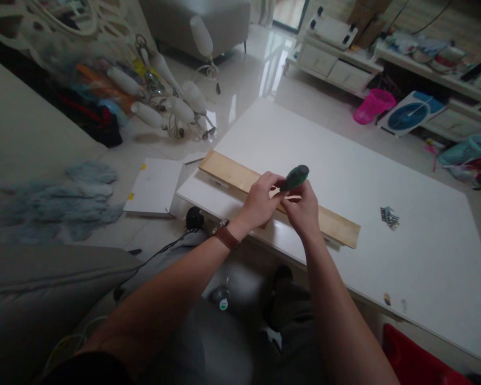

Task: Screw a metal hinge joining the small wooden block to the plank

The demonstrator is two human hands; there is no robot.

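Over a long wooden board (227, 170) that lies on the white table, my two hands meet close together. My left hand (260, 199), with a watch on its wrist, is closed around the lower part of a screwdriver (295, 177). Its green and black handle points up and to the right. My right hand (304, 209) is closed beside it, fingertips pinched together just below the handle. Whatever those fingertips hold is too small to make out. The screwdriver's tip is hidden by the fingers.
The white tabletop (420, 256) carries a small pile of metal hardware (390, 217) on the right. A flat white box (155, 187) lies on the floor at left, near a lamp with several white shades (180, 109). A red stool (412, 355) stands lower right.
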